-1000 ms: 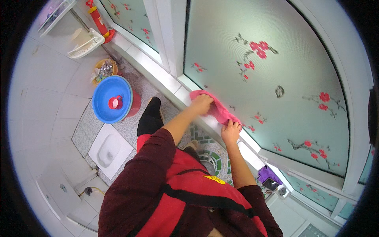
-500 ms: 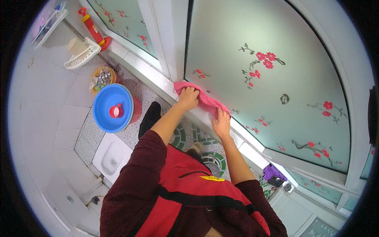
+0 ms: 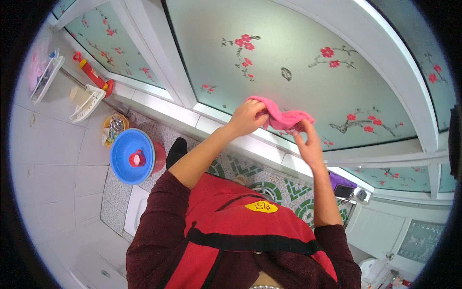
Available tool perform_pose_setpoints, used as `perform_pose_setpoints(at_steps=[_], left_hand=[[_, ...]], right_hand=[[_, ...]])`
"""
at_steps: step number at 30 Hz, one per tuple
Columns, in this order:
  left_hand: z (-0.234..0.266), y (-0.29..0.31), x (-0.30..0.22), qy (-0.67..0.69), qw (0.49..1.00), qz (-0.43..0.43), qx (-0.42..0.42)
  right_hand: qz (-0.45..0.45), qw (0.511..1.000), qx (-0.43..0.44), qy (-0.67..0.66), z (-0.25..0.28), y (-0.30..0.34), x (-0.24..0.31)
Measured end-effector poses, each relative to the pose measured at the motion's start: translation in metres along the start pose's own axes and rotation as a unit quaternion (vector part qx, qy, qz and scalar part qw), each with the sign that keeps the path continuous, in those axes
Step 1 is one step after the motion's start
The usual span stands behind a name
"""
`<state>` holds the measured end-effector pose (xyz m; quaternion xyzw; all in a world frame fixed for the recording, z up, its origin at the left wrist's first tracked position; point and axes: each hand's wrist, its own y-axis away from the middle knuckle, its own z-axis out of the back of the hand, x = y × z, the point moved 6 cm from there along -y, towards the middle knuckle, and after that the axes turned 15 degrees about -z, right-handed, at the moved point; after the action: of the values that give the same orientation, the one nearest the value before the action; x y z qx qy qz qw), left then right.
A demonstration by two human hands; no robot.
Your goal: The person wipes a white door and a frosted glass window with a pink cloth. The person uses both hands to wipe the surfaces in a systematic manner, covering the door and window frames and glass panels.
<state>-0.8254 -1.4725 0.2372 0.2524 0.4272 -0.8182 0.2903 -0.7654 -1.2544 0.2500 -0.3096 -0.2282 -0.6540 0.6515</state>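
Note:
A pink cloth (image 3: 284,119) is stretched between my two hands, in front of the lower part of a frosted glass panel (image 3: 284,48) with printed red blossoms. My left hand (image 3: 247,118) is closed on the cloth's left end, its fingers curled round it. At the other end, my right hand (image 3: 308,139) pinches the cloth between thumb and fingers. Under both hands runs the white tiled ledge (image 3: 216,127) below the panel's white frame. Whether the cloth touches the glass I cannot tell.
At the left, a blue basin (image 3: 125,166) rests on a red bucket (image 3: 159,156), with a red cup (image 3: 137,158) in it. A yellow basket (image 3: 115,127), a red-and-yellow pump (image 3: 91,72) and a white shelf (image 3: 89,105) are beyond. A phone (image 3: 343,191) and purple cloth (image 3: 337,179) lie right.
My hands have lifted the pink cloth from the ledge along the panel's bottom edge and carried it right. My view has turned toward the right too.

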Motion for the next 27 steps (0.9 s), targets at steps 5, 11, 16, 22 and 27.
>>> perform_pose_setpoints(at_steps=[5, 11, 16, 22, 27], left_hand=[[0.034, -0.052, -0.070, 0.112, 0.989, -0.074, -0.058], [0.056, -0.073, -0.106, 0.089, 0.982, -0.157, -0.054], [-0.007, -0.039, -0.043, 0.068, 0.993, -0.086, 0.051], [-0.089, 0.018, 0.037, 0.070, 0.988, -0.007, 0.136], [-0.076, 0.007, 0.030, 0.149, 0.979, -0.010, 0.138]], right_hand=[[-0.013, 0.983, -0.025, -0.182, 0.094, -0.005, 0.047], [-0.017, 0.967, 0.009, -0.254, 0.117, -0.007, 0.053], [-0.067, 0.975, 0.112, -0.182, 0.038, -0.013, -0.009], [-0.104, 0.966, 0.218, -0.094, -0.070, -0.014, -0.081], [-0.137, 0.938, 0.273, -0.164, -0.047, -0.021, -0.037]])
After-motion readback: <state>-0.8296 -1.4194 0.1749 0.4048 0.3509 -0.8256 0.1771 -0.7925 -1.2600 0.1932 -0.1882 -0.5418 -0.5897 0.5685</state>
